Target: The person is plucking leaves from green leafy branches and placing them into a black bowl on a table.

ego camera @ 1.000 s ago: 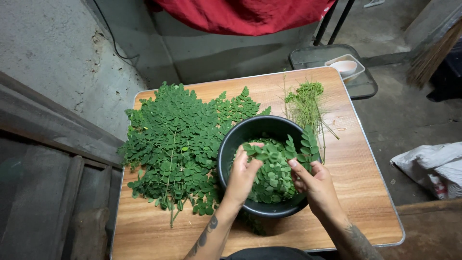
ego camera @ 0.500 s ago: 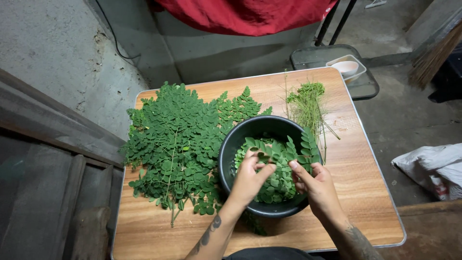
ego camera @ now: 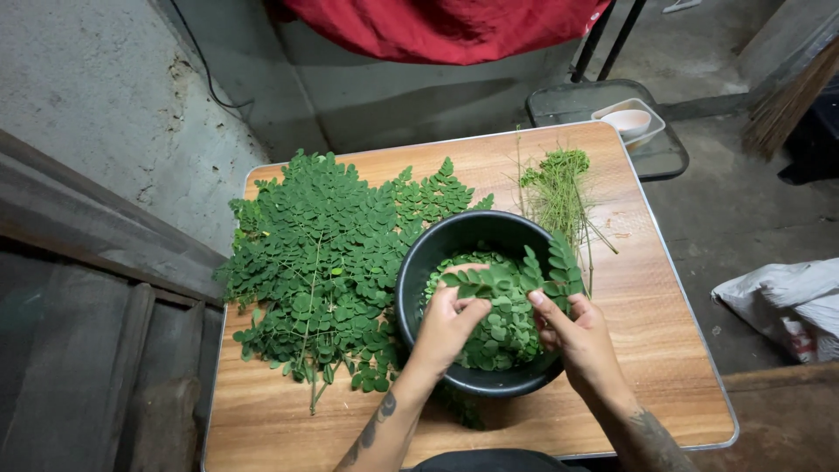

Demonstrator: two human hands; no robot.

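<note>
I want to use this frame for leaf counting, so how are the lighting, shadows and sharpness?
Head view: light falls brightest on the wooden table and the leaf pile, and the edges go dim; the black bowl shades its inner wall; both the left hand and right hand look sharp, with no obvious glare or motion blur.

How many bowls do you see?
2: a black bowl of plucked leaves on the wooden table under both hands, and a small white bowl on the stand behind. Others may be hidden.

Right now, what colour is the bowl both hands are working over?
Black: the round bowl shows best in the head view, with loose green leaves inside.
</note>
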